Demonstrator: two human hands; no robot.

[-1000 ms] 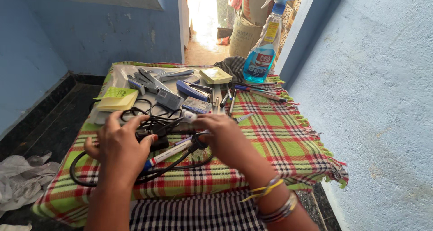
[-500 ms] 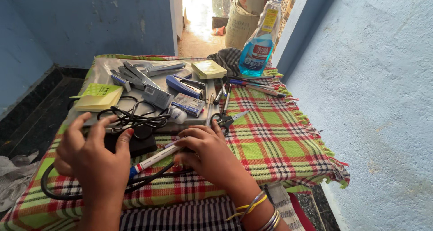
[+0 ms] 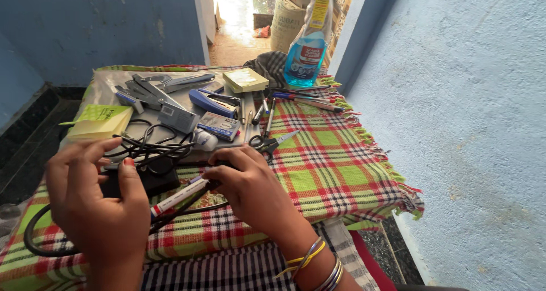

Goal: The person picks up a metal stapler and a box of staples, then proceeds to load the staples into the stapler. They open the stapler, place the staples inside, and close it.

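Observation:
My left hand [image 3: 96, 206] grips a black box-shaped adapter [image 3: 151, 180] at the near left of the table, thumb on top. A tangle of black cable [image 3: 153, 146] rises from it, and a thick black loop [image 3: 34, 242] runs round under my wrist. My right hand [image 3: 250, 188] rests beside it, fingers curled on the cable by the adapter. A white marker with a red band [image 3: 176, 197] lies between my two hands on the cloth; whether a hand holds it I cannot tell.
A green and red checked cloth [image 3: 335, 166] covers the small table. On it lie yellow sticky notes [image 3: 99, 120], a blue stapler [image 3: 213, 100], scissors [image 3: 273, 143], several pens [image 3: 307, 98], a note block [image 3: 244, 78] and a blue spray bottle [image 3: 307, 41]. A blue wall stands at the right.
The view has moved closer and tilted down. Both hands have slid toward the near left edge, staying on the adapter and cable, and the marker has shifted with them.

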